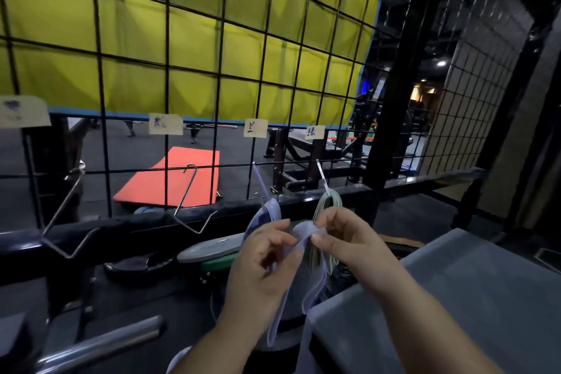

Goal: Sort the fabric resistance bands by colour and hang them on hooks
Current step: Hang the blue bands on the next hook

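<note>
My left hand (261, 264) and my right hand (349, 240) pinch the top edge of a pale blue fabric band (303, 282) between them; the rest of it hangs down in front of me. Just beyond, other pale blue bands (267, 212) hang on a metal hook (259, 179) under a paper label (255, 127). To their right, green bands (329, 202) hang on another hook (322, 176) under its own label (314, 132). Two hooks further left, the middle hook (189, 194) and the left hook (65, 209), carry nothing.
The hooks hang from a black wire grid (167, 70) in front of a yellow curtain. Below lie grey and green weight plates (212, 249) and a metal bar (100, 343). A grey box lid (455, 297) is at my right. An orange mat (170, 176) lies beyond the grid.
</note>
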The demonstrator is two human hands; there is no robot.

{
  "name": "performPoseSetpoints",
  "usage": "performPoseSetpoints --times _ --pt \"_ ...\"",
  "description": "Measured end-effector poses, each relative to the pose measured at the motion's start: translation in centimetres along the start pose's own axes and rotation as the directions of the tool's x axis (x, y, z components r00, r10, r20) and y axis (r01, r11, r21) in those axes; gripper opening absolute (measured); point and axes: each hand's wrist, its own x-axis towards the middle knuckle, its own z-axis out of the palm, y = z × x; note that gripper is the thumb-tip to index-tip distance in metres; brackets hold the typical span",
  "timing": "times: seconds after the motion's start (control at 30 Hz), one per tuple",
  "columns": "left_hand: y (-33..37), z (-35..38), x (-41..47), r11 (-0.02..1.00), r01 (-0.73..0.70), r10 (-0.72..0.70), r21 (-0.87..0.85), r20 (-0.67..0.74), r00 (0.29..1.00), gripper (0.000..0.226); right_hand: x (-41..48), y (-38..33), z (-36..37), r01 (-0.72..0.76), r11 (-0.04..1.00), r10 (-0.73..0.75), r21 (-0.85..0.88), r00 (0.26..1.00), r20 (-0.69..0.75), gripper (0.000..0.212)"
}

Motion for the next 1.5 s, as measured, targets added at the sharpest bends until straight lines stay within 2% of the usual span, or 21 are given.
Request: performPoseSetpoints --times 0.1,0.2,0.37,0.5,0.6,0.7,0.83,0.97,1.17,1.3,1.5 --pt "-0.1 -0.5 -0.2 0.983 -0.159 0.17 0.088 -0.138 0.976 0.012 1.1 -0.9 0.8 0.037 0.999 -0.035 -0.019 0.997 0.076 0.021" --pt "0.2 -0.7 -0.2 0.962 -0.214 0.252 0.172 -0.247 0.936 0.007 2.5 -1.8 1.7 0.078 0.995 -0.07 -0.068 0.991 0.113 0.021" --pt "0.3 -0.5 0.2 0.973 -0.152 0.206 0.171 -0.363 0.909 0.01 4.9 -3.0 3.2 0.085 0.988 -0.066 -0.125 0.987 0.147 0.026" --pt "-0.2 -0.3 0.5 0.975 -0.136 0.196 0.173 -0.398 0.896 0.023 6.4 -3.5 4.2 0.091 0.987 -0.066 -0.13 0.982 0.179 0.026" --pt "-0.1 0.1 0.6 0.977 -0.128 0.19 0.168 -0.436 0.88 0.024 7.1 -3.5 4.8 0.107 0.982 -0.075 -0.153 0.977 0.199 0.025" --pt "-0.4 0.3 0.9 0.975 -0.092 0.176 0.204 -0.445 0.878 0.03 7.8 -3.2 5.2 0.108 0.969 -0.074 -0.22 0.984 0.16 0.024" --pt "-0.6 0.3 1.3 0.974 -0.05 0.149 0.222 -0.458 0.877 0.036 8.8 -2.2 5.5 0.08 0.94 -0.065 -0.333 0.996 0.056 0.031" --pt "-0.4 0.3 1.7 0.972 -0.035 0.138 0.232 -0.442 0.886 0.038 8.7 -1.6 5.2 0.029 0.902 -0.028 -0.43 1.0 0.007 0.014" --pt "-0.2 0.0 2.2 0.963 0.075 0.02 0.259 -0.346 0.938 0.05 8.5 -1.1 5.1 -0.011 0.903 -0.015 -0.429 0.998 -0.056 0.015" --pt "0.1 -0.3 2.7 0.96 0.104 -0.026 0.261 -0.287 0.958 0.045 8.5 -1.1 5.0 -0.04 0.915 0.018 -0.401 0.998 -0.06 0.018" --pt "0.1 -0.6 3.2 0.974 0.115 -0.049 0.197 -0.31 0.95 0.036 8.1 -1.6 5.0 -0.066 0.946 0.05 -0.317 0.997 -0.056 0.017"
